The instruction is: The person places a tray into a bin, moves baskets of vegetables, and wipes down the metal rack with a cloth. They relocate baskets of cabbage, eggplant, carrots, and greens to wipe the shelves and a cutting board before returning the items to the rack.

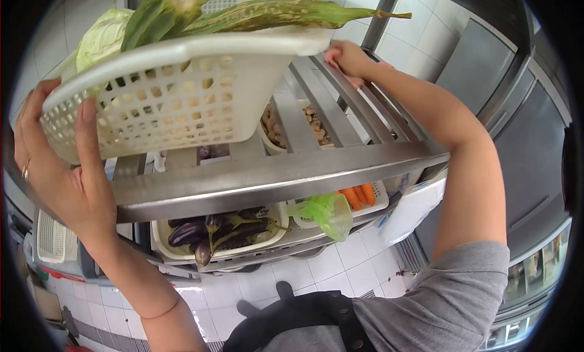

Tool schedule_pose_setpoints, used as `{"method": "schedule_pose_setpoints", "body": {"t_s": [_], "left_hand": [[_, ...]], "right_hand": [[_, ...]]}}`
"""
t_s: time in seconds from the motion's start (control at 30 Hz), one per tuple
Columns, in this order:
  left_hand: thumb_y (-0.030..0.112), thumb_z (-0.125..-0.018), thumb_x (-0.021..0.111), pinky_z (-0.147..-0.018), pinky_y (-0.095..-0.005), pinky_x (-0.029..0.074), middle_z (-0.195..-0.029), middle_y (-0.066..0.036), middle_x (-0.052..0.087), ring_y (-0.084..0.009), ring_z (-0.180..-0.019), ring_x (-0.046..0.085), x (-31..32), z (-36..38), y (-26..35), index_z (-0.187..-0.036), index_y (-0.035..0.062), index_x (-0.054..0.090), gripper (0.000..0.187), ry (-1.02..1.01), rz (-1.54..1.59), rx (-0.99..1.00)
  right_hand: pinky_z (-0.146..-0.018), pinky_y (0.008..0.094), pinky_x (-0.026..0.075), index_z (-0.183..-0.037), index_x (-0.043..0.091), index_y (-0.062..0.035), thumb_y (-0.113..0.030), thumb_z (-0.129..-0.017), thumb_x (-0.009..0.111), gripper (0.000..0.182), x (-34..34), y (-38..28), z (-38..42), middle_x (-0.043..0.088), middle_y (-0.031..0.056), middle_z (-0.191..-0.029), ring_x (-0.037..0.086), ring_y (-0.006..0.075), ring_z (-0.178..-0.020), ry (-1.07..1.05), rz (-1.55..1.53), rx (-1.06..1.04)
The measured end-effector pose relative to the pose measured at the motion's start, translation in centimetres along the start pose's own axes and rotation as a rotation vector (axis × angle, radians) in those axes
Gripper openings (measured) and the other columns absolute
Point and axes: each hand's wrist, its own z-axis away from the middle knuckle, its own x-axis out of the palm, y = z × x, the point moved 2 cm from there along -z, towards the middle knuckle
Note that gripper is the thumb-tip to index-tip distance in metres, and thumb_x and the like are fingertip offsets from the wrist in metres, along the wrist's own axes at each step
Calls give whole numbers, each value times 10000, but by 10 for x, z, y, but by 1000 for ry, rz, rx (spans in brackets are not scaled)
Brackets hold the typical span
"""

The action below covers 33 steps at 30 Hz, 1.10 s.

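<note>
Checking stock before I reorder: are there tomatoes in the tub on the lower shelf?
No, the tub on the lower shelf holds dark purple eggplants, and no tomatoes show anywhere on the rack.

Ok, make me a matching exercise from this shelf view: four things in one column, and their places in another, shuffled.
Things:
1. white basket
2. aubergines
3. carrots
4. cabbage

Places:
A. in a tray on the lower shelf, left
B. held in both hands at the top shelf
C. inside the held basket
D. in a lower-shelf basket, right

Pairs: 1-B, 2-A, 3-D, 4-C
</note>
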Motion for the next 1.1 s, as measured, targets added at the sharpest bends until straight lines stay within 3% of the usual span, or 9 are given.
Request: {"method": "schedule_pose_setpoints", "body": {"t_s": [0.1,0.17,0.37,0.47,0.63,0.73,0.8,0.9,1.1], "left_hand": [[219,-895,680,-934,-368,431,-1110,-134,649,-288,-1042,595,-4,-1,3,-1140,-15,601,348,30,-69,118],[221,-895,680,-933,-368,431,-1112,-135,647,-287,-1047,593,-5,-1,7,-1139,-16,601,349,31,-80,102],[222,-894,681,-945,-372,417,-1122,-137,636,-289,-1060,579,-3,-1,10,-1136,-21,600,352,21,-59,70],[217,-898,673,-957,-374,403,-1126,-147,632,-295,-1070,568,-4,-3,10,-1137,-24,598,347,19,-70,52],[216,-914,645,-989,-389,378,-1173,-179,612,-336,-1114,545,-3,0,6,-1190,-24,584,371,-31,-19,-16],[215,-922,635,-1012,-398,364,-1211,-178,599,-333,-1163,525,-4,3,-2,-1242,-22,557,407,-65,-90,12],[230,-939,616,-1004,-397,374,-1210,-176,603,-329,-1159,532,-4,1,1,-1243,-18,558,396,-29,-91,32],[225,-959,590,-1012,-401,370,-1243,-169,586,-322,-1185,515,-4,4,0,-1263,-14,546,389,-16,-82,27],[195,-963,588,-1036,-399,348,-1283,-153,560,-301,-1215,486,-4,5,-2,-1280,-7,538,379,-67,-74,18]], "right_hand": [[-729,407,505,-876,631,-43,-144,-846,577,119,11,7,-26,667,139,-847,652,309,-843,498,673,237],[-666,418,504,-778,632,-44,-191,-877,560,191,-4,-32,-11,645,156,-692,662,336,-699,40,373,213],[-594,352,502,-762,623,21,-41,-833,535,129,-63,-120,139,631,106,-623,598,160,-503,-58,-96,285],[-710,292,523,-849,624,55,22,-812,500,134,-106,-166,202,666,105,-740,645,140,-667,-135,-287,251],[-914,311,543,-1067,526,23,123,-772,524,312,-99,-230,230,634,112,-986,696,203,-862,497,-144,-184],[-769,386,482,-958,534,-7,-58,-799,653,205,-56,-269,195,531,135,-936,553,308,-906,560,-299,-608],[-785,387,483,-951,544,-8,-168,-814,664,243,-19,-292,177,521,132,-955,552,304,-907,574,-359,-617],[-906,493,464,-912,614,-59,-404,-801,700,373,-1,-302,182,556,128,-1105,555,341,-1013,698,240,-387],[-1056,581,330,-898,725,-210,-412,-842,639,227,-34,-209,253,653,77,-996,612,275,-1016,601,171,-34]]}}
